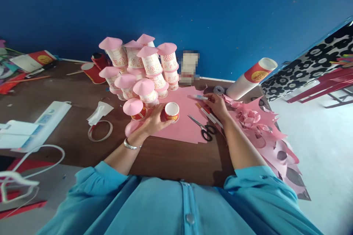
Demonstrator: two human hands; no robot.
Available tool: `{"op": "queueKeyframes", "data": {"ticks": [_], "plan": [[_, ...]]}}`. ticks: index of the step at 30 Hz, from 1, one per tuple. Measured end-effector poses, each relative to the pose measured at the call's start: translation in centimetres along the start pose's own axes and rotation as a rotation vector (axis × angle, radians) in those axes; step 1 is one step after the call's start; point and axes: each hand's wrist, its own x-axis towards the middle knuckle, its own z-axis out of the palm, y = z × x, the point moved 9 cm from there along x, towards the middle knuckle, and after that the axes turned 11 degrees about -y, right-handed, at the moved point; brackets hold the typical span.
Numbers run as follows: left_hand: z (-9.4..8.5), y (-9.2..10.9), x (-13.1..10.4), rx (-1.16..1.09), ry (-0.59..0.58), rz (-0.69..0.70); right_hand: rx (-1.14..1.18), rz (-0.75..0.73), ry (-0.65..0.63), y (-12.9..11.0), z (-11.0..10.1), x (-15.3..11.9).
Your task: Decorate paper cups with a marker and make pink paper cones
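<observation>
A person in a teal-blue shirt [154, 205] works at a dark brown table [176, 161] around a landmark sheet of flat pink paper [183, 128]. On that sheet's left part, the left hand [153, 120] curves its thumb and fingers around a small red-and-white paper cup [174, 117], upright with its open end up. Over the sheet's upper right, the right hand [217, 105] pinches the near end of a slim white-and-blue tube [199, 97]. Black-handled metal scissors [203, 127] lie open across the sheet's right edge; white cup towers with pink cone roofs [150, 64] crowd its upper left, and crumpled pink paper scraps [252, 116] are heaped to its right.
</observation>
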Motion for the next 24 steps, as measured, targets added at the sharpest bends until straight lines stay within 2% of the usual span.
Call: {"op": "queueKeyframes", "data": {"ticks": [7, 18, 24], "plan": [[-0.1, 0.3, 0.3, 0.008, -0.019, 0.008, -0.102, -0.001, 0.052, 0.5, -0.4, -0.2], [0.8, -0.4, 0.3, 0.022, -0.008, 0.033, -0.227, 0.014, 0.038, 0.0, -0.4, -0.7], [0.4, 1.5, 0.5, 0.057, 0.004, 0.037, -0.304, 0.03, 0.004, -0.3, -0.5, -0.6]]}}
